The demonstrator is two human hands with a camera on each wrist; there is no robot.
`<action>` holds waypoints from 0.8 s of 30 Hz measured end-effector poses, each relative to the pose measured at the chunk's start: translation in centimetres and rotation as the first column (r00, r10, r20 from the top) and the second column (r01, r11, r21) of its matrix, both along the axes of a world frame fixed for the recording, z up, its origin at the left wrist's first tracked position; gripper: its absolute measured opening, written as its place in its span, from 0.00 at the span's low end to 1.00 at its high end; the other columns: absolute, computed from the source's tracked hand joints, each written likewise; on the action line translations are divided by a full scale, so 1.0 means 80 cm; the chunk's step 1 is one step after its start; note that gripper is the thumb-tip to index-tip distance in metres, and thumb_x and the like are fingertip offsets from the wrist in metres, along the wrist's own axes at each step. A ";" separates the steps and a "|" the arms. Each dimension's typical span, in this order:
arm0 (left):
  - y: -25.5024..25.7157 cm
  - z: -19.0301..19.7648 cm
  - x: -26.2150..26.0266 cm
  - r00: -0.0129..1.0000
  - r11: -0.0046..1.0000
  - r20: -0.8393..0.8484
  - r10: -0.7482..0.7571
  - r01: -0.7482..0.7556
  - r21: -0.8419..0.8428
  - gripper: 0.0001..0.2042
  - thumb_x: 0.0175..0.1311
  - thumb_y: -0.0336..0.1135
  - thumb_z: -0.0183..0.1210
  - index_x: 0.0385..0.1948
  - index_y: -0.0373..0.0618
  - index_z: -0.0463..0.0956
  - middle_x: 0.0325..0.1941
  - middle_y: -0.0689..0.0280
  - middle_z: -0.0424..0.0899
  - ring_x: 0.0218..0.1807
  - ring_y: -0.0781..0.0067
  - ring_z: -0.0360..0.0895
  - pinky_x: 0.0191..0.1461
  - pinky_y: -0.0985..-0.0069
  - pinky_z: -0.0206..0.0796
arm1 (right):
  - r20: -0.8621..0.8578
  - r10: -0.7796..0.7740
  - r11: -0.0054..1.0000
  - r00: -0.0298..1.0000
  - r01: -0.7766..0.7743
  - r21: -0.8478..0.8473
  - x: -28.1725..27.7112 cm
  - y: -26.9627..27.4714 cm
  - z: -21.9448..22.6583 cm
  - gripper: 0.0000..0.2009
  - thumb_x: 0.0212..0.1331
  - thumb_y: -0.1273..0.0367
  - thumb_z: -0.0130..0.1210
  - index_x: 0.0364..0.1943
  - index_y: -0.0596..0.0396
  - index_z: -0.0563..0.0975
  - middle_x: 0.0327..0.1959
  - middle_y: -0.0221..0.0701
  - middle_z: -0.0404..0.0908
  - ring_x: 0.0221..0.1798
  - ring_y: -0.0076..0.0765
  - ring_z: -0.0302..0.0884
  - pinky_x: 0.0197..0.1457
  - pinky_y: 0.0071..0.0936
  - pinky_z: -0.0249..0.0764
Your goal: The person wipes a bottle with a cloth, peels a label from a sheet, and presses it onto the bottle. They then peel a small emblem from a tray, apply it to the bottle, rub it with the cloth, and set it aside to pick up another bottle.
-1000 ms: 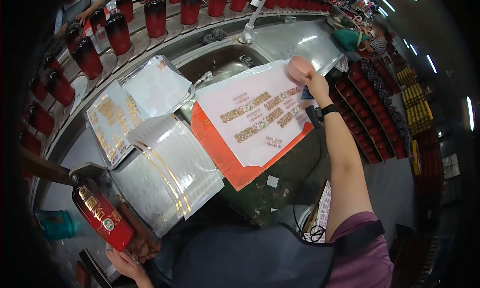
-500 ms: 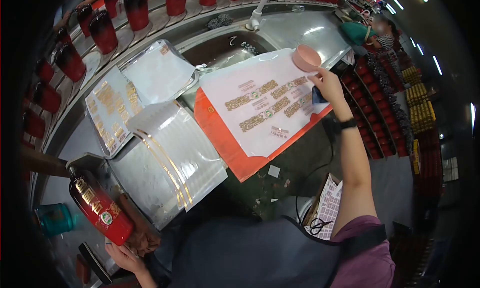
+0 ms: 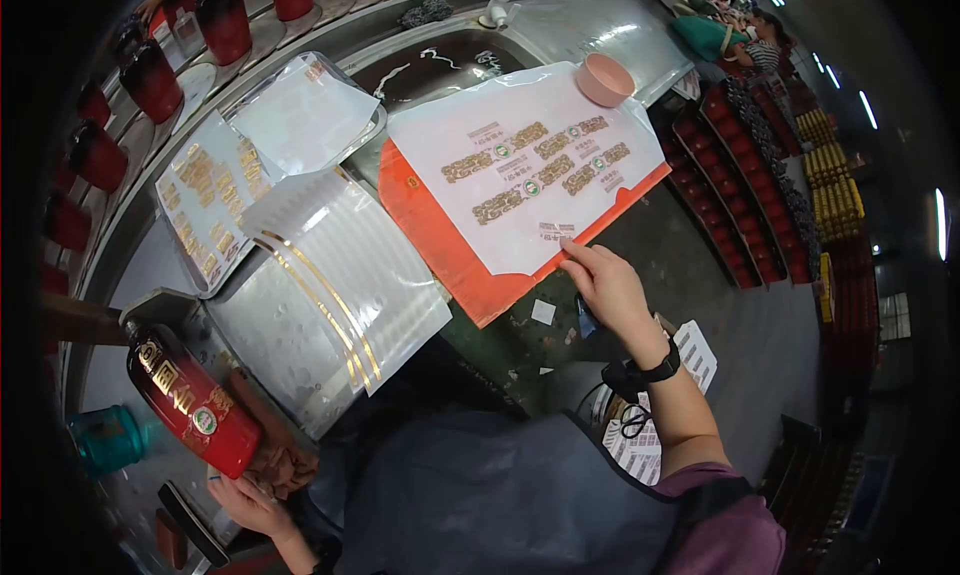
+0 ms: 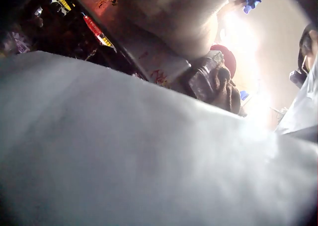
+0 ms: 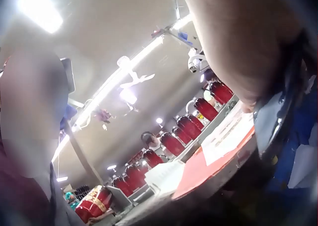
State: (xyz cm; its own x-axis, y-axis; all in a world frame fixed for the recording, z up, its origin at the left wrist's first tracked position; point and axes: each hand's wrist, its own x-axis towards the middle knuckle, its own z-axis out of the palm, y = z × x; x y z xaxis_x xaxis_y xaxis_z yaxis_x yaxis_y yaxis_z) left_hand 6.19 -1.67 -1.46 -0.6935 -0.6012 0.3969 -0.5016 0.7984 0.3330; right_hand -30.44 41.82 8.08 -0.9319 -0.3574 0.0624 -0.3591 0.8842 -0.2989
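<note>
My left hand (image 3: pixel 255 510) grips the base end of a red and black bottle (image 3: pixel 195 410) with gold lettering and a round green-white emblem; some of its fingers are hidden. The bottle lies tilted, over a brown cloth (image 3: pixel 280 460). Over on the right, my right hand (image 3: pixel 610 290) has its thumb and forefinger at the near edge of a white sheet of gold decals (image 3: pixel 520 250). A dark blue flat piece (image 3: pixel 587 317) shows under that palm, held by the other fingers; in the right wrist view the piece (image 5: pixel 271 121) hangs beside the hand.
The decal sheet lies on an orange board (image 3: pixel 430 225), with a pink bowl (image 3: pixel 606 80) at its far corner. A clear sheet with gold strips (image 3: pixel 340 275), trays of decals (image 3: pixel 205 200), a sink (image 3: pixel 450 65) and rows of red bottles (image 3: pixel 225 25) stand around.
My right hand has moved from beside the pink bowl to the near edge of the decal sheet, leaving the bowl at the far corner. The left hand stays at the bottle's base.
</note>
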 end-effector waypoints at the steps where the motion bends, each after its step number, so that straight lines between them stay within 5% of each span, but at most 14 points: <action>1: 0.001 0.003 -0.003 1.000 0.999 -0.012 -0.004 0.005 0.044 0.19 0.78 0.37 0.42 0.57 0.30 0.72 0.59 0.44 0.76 0.60 0.39 0.69 0.65 0.56 0.59 | -0.003 -0.001 1.000 1.000 0.001 0.000 0.000 0.003 0.000 0.15 0.65 0.58 0.57 0.51 0.46 0.82 0.34 0.38 0.81 0.37 0.49 0.81 0.39 0.40 0.76; 4: 0.005 0.008 -0.007 1.000 1.000 0.004 -0.004 0.004 0.017 0.18 0.78 0.37 0.42 0.56 0.30 0.72 0.57 0.44 0.76 0.58 0.38 0.70 0.63 0.56 0.60 | -0.051 -0.161 0.949 0.986 0.140 -0.284 -0.010 0.022 -0.005 0.13 0.66 0.61 0.59 0.39 0.58 0.85 0.29 0.37 0.84 0.30 0.31 0.81 0.36 0.29 0.74; 6: 0.009 0.017 -0.017 1.000 1.000 -0.016 -0.011 0.011 0.009 0.18 0.77 0.37 0.42 0.53 0.31 0.74 0.54 0.44 0.77 0.55 0.38 0.71 0.60 0.55 0.61 | 0.211 -0.354 0.873 0.911 0.403 -0.275 -0.035 0.053 -0.030 0.20 0.66 0.54 0.59 0.35 0.61 0.84 0.26 0.34 0.83 0.23 0.25 0.77 0.29 0.24 0.71; 7: 0.011 0.022 -0.019 0.999 1.000 -0.032 -0.017 0.017 -0.002 0.18 0.76 0.37 0.42 0.50 0.31 0.75 0.51 0.44 0.77 0.53 0.38 0.71 0.57 0.54 0.62 | 0.208 -0.354 0.873 0.912 0.402 -0.276 -0.034 0.054 -0.037 0.20 0.66 0.54 0.59 0.35 0.61 0.84 0.26 0.34 0.83 0.23 0.25 0.77 0.29 0.24 0.71; 9: 0.014 0.023 -0.021 0.999 1.000 -0.048 -0.020 0.021 0.007 0.18 0.76 0.37 0.42 0.50 0.32 0.75 0.50 0.44 0.78 0.52 0.39 0.71 0.57 0.54 0.62 | 0.646 -0.252 0.651 0.721 0.620 -0.438 -0.033 0.047 -0.045 0.24 0.64 0.49 0.60 0.30 0.60 0.81 0.24 0.31 0.82 0.21 0.23 0.76 0.26 0.24 0.69; 10: 0.013 0.022 -0.021 0.998 0.999 -0.058 -0.027 0.028 0.019 0.17 0.76 0.37 0.42 0.50 0.32 0.75 0.49 0.44 0.78 0.52 0.39 0.72 0.56 0.53 0.62 | 0.645 -0.250 0.648 0.722 0.620 -0.443 -0.032 0.041 -0.047 0.24 0.64 0.49 0.60 0.30 0.60 0.81 0.24 0.31 0.82 0.21 0.23 0.76 0.26 0.24 0.69; 12: 0.009 0.018 -0.020 0.998 0.999 -0.054 -0.042 0.041 -0.015 0.17 0.76 0.36 0.43 0.51 0.31 0.75 0.49 0.44 0.78 0.52 0.39 0.72 0.58 0.54 0.62 | 0.763 -0.161 0.412 0.626 0.745 -0.524 -0.030 0.020 -0.050 0.22 0.62 0.48 0.62 0.30 0.55 0.78 0.21 0.25 0.78 0.19 0.19 0.71 0.19 0.20 0.62; 13: 0.008 0.018 -0.019 0.998 0.998 -0.044 -0.054 0.052 -0.046 0.17 0.76 0.36 0.44 0.52 0.30 0.74 0.50 0.45 0.78 0.52 0.39 0.72 0.59 0.55 0.62 | 0.738 -0.168 0.370 0.653 0.736 -0.567 -0.030 0.008 -0.051 0.18 0.61 0.52 0.65 0.31 0.52 0.76 0.19 0.23 0.74 0.17 0.17 0.67 0.16 0.18 0.59; 19: 0.011 0.024 -0.015 1.000 0.990 -0.028 -0.004 0.008 0.139 0.14 0.75 0.35 0.47 0.47 0.32 0.76 0.45 0.47 0.78 0.49 0.44 0.73 0.57 0.59 0.63 | 0.746 -0.126 0.247 0.654 0.749 -0.615 -0.032 0.013 -0.068 0.12 0.61 0.59 0.65 0.31 0.51 0.77 0.25 0.25 0.79 0.19 0.16 0.69 0.17 0.17 0.63; 23: 0.013 0.036 -0.019 0.995 0.991 -0.099 -0.005 0.018 0.136 0.12 0.74 0.33 0.49 0.46 0.33 0.77 0.43 0.51 0.78 0.49 0.48 0.74 0.57 0.62 0.64 | 0.755 -0.124 0.285 0.644 0.752 -0.595 -0.018 0.034 -0.054 0.11 0.65 0.63 0.61 0.41 0.57 0.81 0.35 0.30 0.86 0.28 0.17 0.77 0.23 0.17 0.68; 24: 0.011 0.040 -0.016 0.992 0.966 -0.125 -0.001 0.033 0.256 0.12 0.74 0.32 0.50 0.47 0.33 0.77 0.44 0.52 0.79 0.50 0.51 0.75 0.57 0.64 0.64 | 0.753 -0.120 0.289 0.647 0.749 -0.597 -0.013 0.037 -0.048 0.11 0.65 0.63 0.61 0.41 0.57 0.81 0.35 0.30 0.86 0.28 0.17 0.77 0.23 0.17 0.68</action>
State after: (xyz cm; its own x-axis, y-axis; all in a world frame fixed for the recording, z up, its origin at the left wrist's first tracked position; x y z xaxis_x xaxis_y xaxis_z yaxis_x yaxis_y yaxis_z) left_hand 4.93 -0.79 1.72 -0.6602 -0.6828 0.3129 -0.4312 0.6857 0.5864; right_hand -31.45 44.78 4.26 -0.8793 0.0679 -0.4713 0.4733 0.0147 -0.8808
